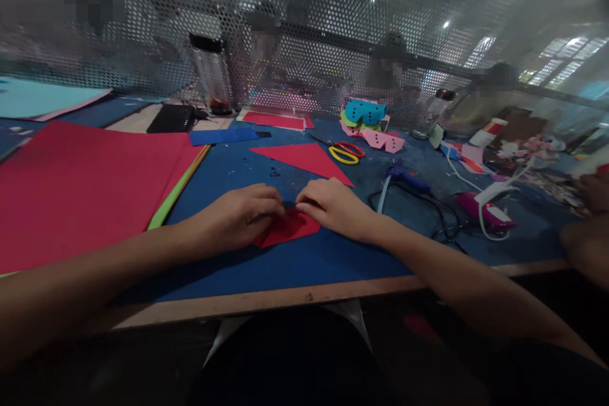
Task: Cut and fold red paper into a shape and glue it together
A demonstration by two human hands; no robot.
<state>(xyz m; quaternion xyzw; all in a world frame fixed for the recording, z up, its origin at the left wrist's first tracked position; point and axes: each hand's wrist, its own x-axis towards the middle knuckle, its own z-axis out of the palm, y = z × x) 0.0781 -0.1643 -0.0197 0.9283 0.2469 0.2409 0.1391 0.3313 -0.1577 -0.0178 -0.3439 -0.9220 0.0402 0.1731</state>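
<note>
A blue table (pixel 285 273) carries the things. Big red sheets (pixel 95 190) lie in a stack on the left. The left hand (pixel 247 210) and right hand (pixel 337 206) are close together, fingers curled in; whether they pinch tight, one cannot tell. Past both hands lies a flat red triangle (pixel 307 162). A small red paper (pixel 294 227) sits at both hands' fingertips, neither hand nearer, its long side running left to right between them. Scissors (pixel 333 145) lie beyond the right hand.

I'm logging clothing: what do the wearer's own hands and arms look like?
The left hand and right hand are ungloved; the forearms are bare, with no wristwear visible. What looks like a dark sleeve shows lower right.
</note>
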